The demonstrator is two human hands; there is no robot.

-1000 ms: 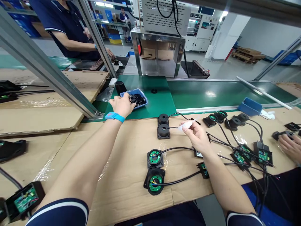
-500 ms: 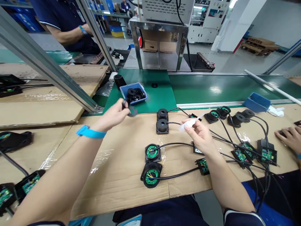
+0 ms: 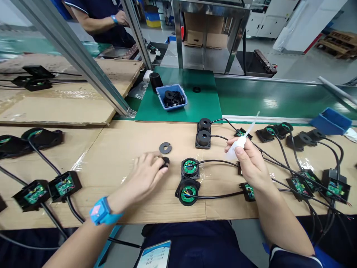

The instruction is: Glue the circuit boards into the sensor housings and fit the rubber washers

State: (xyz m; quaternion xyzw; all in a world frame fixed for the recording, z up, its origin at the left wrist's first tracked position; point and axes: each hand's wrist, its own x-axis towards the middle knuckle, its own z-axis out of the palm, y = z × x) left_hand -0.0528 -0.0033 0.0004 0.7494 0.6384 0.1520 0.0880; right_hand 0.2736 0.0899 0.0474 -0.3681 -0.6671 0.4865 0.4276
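Observation:
My left hand point(image 3: 145, 172) is low over the cardboard, fingers closed on a small black round part point(image 3: 165, 162) that they partly cover. Just beyond it a flat dark ring point(image 3: 165, 147) with a slot lies on the cardboard. In my right hand point(image 3: 249, 160) is a small white squeeze bottle point(image 3: 237, 146), its thin nozzle pointing up and away. Between the hands lie two black round housings with green circuit boards, one nearer point(image 3: 188, 194) and one farther point(image 3: 190, 167), cabled to the right. Behind them stand two raised black housings point(image 3: 203, 138).
A blue bin point(image 3: 172, 97) of black rings stands on the green mat point(image 3: 195, 108), near a black cylinder point(image 3: 156, 80). Cabled circuit boxes lie left point(image 3: 64, 186) and right point(image 3: 301, 186). A metal post point(image 3: 83, 67) slants at left. Another person point(image 3: 100, 22) works beyond it.
My left hand has come from near the blue bin down to the cardboard, where a flat ring now lies released. My right hand still holds the bottle, its nozzle more upright. The view has tilted down.

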